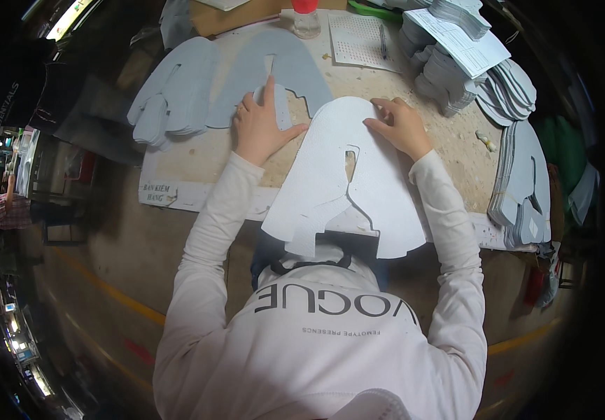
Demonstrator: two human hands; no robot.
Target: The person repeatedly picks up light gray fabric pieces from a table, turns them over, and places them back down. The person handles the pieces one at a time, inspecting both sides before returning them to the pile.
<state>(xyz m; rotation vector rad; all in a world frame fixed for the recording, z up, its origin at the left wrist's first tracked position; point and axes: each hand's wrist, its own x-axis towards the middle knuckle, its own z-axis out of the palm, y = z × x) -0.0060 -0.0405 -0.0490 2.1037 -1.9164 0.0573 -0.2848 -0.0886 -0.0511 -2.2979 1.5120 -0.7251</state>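
A large white shoe-upper piece (337,129), arched with a narrow slot and split lower legs, lies in front of me and overhangs the table's near edge. My right hand (402,126) grips its upper right edge, thumb on top and fingers bent round the edge. My left hand (262,126) is open, index finger stretched forward and thumb out sideways, its thumb tip close to the white piece's left edge. Under and beyond that hand lies a grey shoe-upper piece (239,63) of similar shape. A small light grey piece beside the left fingers is partly covered.
Stacks of grey cut pieces stand at the left (176,91), the right edge (523,182) and the back right (442,77). A printed sheet (362,42) with a pen (383,42) and a red-capped jar (306,24) are at the back of the worn table (197,168).
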